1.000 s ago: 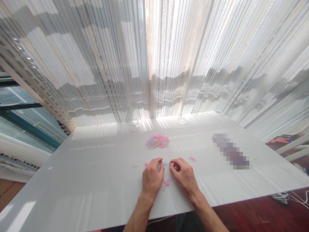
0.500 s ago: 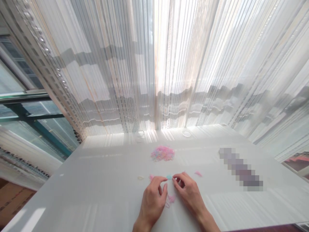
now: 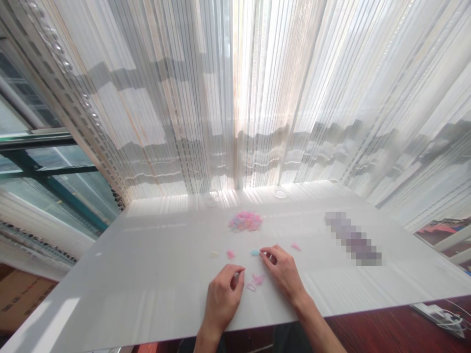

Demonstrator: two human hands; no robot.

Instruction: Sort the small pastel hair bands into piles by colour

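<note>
My right hand pinches thumb and finger at the right end of a small light-blue bunch of thin bands, which lies on the white table. Lower and to the left, my left hand has thumb and forefinger together just above the tabletop; whatever is between them, if anything, is too small to see. Between the hands lie a pink bunch and a pink loop. Another pink bunch and a pale yellow piece are left of the blue one.
Farther back sits a heap of thin multicoloured bands, mostly pink. A pink piece lies right of my right hand, and a blurred-out long object beyond it. Sheer curtains hang along the back edge. A power strip is below, right.
My left hand has come away from the light-blue bunch, down and to the left. The right hand stays at it. The view has shifted, showing the table's front edge.
</note>
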